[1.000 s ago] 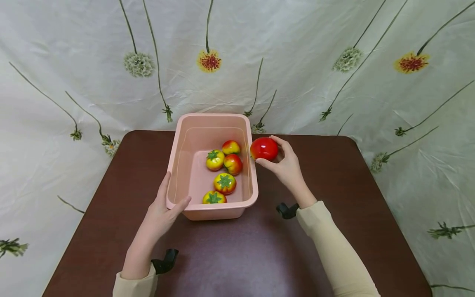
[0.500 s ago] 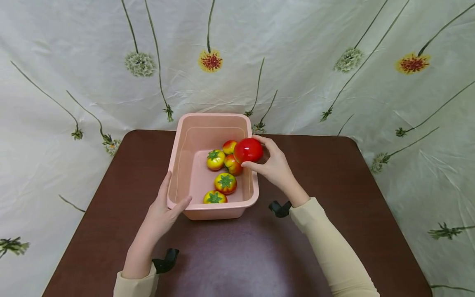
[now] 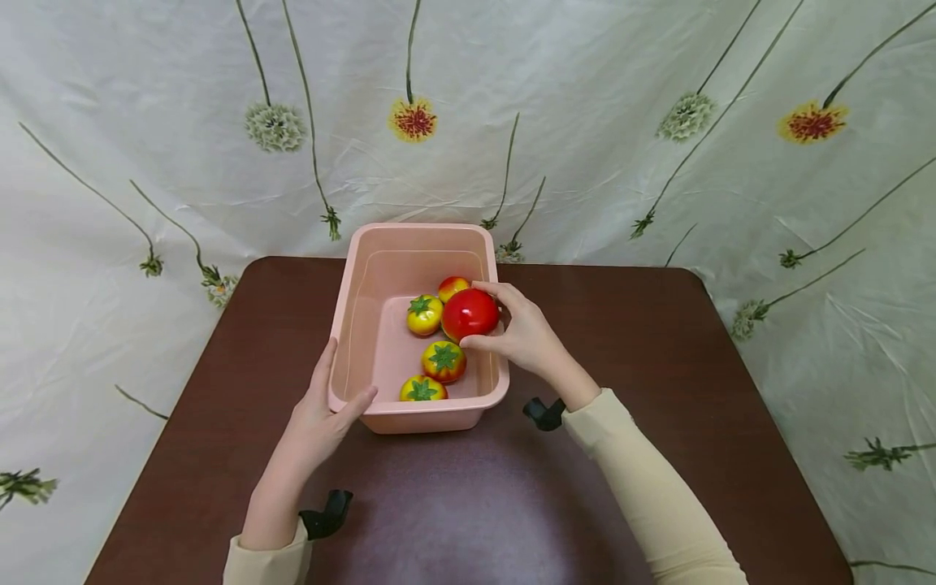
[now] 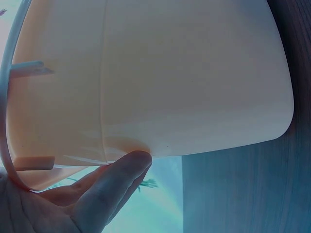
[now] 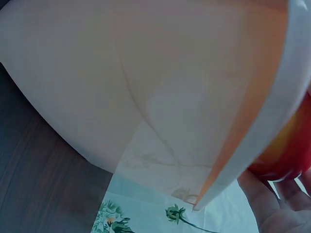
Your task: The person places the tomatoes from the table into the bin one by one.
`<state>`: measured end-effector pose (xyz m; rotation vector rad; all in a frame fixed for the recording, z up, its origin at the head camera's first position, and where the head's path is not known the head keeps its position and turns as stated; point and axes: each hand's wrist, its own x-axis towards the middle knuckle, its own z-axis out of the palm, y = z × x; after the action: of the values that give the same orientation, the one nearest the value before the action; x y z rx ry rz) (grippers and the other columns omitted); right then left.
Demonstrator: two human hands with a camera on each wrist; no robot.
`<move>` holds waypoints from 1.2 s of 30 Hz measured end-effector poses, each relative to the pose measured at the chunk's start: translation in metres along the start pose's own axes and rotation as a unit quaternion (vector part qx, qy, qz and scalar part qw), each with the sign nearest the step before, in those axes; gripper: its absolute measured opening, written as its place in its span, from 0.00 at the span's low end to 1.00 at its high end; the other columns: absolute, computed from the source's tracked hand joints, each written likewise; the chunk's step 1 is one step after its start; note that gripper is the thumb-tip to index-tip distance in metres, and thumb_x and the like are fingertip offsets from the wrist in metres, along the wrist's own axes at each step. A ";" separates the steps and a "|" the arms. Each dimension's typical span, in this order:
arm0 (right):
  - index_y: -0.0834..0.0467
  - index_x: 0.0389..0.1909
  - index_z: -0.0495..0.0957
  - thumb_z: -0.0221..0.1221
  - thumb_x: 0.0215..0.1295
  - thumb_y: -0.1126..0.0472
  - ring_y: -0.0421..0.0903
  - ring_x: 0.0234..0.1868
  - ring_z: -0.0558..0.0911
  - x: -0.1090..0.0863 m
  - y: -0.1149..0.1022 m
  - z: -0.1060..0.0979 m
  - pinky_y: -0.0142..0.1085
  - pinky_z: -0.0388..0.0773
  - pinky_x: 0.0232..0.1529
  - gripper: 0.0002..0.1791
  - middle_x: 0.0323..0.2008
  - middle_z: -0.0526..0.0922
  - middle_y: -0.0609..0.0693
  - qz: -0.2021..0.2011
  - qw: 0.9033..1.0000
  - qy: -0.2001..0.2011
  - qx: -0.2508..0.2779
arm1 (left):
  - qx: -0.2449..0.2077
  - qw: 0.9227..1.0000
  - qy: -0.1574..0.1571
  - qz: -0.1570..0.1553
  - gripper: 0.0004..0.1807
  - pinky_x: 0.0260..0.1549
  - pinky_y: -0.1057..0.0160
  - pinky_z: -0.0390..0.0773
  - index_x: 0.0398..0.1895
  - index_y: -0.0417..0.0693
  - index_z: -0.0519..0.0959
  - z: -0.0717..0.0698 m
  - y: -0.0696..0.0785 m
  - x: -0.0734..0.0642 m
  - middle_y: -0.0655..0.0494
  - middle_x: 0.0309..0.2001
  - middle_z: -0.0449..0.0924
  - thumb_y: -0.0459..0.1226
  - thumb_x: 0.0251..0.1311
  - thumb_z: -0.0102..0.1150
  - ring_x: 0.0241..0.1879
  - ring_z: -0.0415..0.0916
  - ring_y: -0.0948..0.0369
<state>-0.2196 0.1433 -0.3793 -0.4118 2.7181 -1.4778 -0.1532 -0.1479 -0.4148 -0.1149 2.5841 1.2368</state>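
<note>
A glossy red tomato [image 3: 468,312] is between the thumb and fingers of my right hand [image 3: 528,339], low over the right side of a pink plastic bin [image 3: 421,422]. In the right wrist view the tomato [image 5: 291,145] shows some yellow, partly hidden behind the bin's pale rim. Several yellow-and-red tomatoes with green star-shaped tops lie inside, among them one tomato [image 3: 443,362] near the front; the held tomato covers another. My left hand [image 3: 319,424] holds the bin's near left corner, thumb over the front rim. The left wrist view shows its fingers [image 4: 119,182] along the bin's outer wall.
The bin stands on a dark brown table [image 3: 468,504], near its back edge. A pale cloth [image 3: 585,146] printed with flowers hangs behind and around the table. Black straps [image 3: 327,515] sit at both wrists.
My right hand has carried the red tomato leftward from beside the bin's right rim, over it and down among the other tomatoes. My left hand and the bin have stayed in place.
</note>
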 end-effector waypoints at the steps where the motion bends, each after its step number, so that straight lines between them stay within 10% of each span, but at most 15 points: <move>1: 0.54 0.67 0.69 0.75 0.51 0.56 0.51 0.61 0.75 0.000 0.000 0.001 0.44 0.76 0.61 0.42 0.64 0.71 0.52 -0.006 1.000 -0.003 -0.002 | 0.000 1.000 0.001 0.000 0.55 0.67 0.31 0.54 0.79 0.68 0.27 0.000 0.000 0.000 0.40 0.79 0.39 0.60 0.63 0.56 0.75 0.47 0.35; 15: 0.53 0.70 0.67 0.73 0.53 0.56 0.55 0.66 0.71 -0.003 0.001 0.006 0.49 0.76 0.61 0.42 0.69 0.68 0.54 -0.019 0.997 -0.049 -0.053 | 0.001 1.000 -0.002 -0.005 0.55 0.67 0.31 0.54 0.78 0.69 0.27 0.000 0.000 -0.001 0.37 0.79 0.40 0.61 0.62 0.56 0.74 0.48 0.35; 36: 0.54 0.64 0.74 0.72 0.55 0.58 0.51 0.65 0.73 -0.006 0.007 0.005 0.48 0.71 0.66 0.34 0.64 0.74 0.51 -0.074 0.996 0.003 -0.048 | 0.004 1.000 -0.001 0.007 0.55 0.67 0.31 0.54 0.79 0.67 0.27 0.000 0.000 0.000 0.37 0.79 0.40 0.60 0.63 0.55 0.74 0.48 0.34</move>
<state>-0.2143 0.1442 -0.3885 -0.6267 2.8263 -1.3837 -0.1529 -0.1483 -0.4146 -0.0954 2.5925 1.2305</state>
